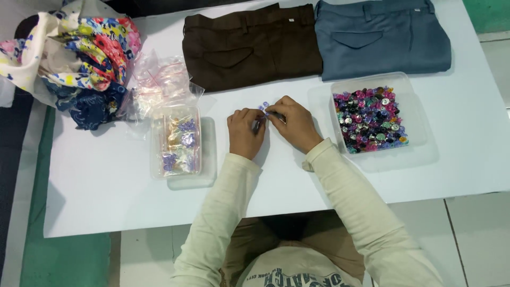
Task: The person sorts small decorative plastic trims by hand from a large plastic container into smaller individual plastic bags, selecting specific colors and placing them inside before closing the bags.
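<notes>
My left hand (245,132) and my right hand (292,123) meet over the middle of the white table (106,191), fingertips pinched together. Between them sits a small cluster of purple buttons (264,107), partly hidden by my fingers. A small clear bag seems to be held there too, but I cannot tell for sure. To the right stands a clear tray (417,114) heaped with mixed coloured buttons (370,119). On the left, a clear container (158,154) holds small bags of purple buttons (183,139).
Folded brown trousers (249,45) and folded blue-grey trousers (382,37) lie at the back of the table. A pile of empty clear bags (159,79) and floral fabric (79,53) sit at the back left. Tiled floor shows below the table's front edge.
</notes>
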